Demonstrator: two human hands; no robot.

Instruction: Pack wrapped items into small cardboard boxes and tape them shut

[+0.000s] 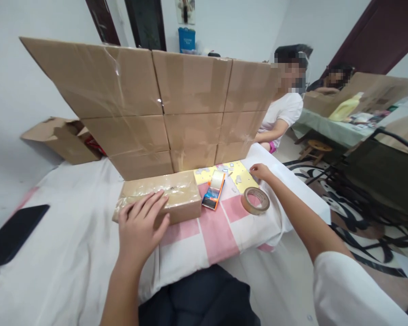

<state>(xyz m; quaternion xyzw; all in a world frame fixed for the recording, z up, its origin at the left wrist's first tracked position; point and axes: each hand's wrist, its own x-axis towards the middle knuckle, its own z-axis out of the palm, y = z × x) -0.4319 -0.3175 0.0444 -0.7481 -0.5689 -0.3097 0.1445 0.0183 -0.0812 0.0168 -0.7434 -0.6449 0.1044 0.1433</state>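
Note:
My left hand (144, 217) lies on the near left part of a taped cardboard box (185, 188), its fingers spread over the clear tape on top. Farther right, my right hand (261, 172) hangs over the edge of a yellow dotted sheet (242, 174), with the fingertips drawn together; whatever may be between them is too small to make out. Beside the box's right end sits an orange and blue tape dispenser (214, 192) with a roll of clear tape. A brown tape roll (255, 201) lies just below my right hand. Small paper scraps are scattered on the sheet.
A tall wall of taped cardboard boxes (190, 86) stands behind the work area. An open carton (66, 140) and a dark flat slab (15, 235) lie at left. Another person (282, 108) sits behind at right; a second person is farther back. A dark chair (384, 167) stands right.

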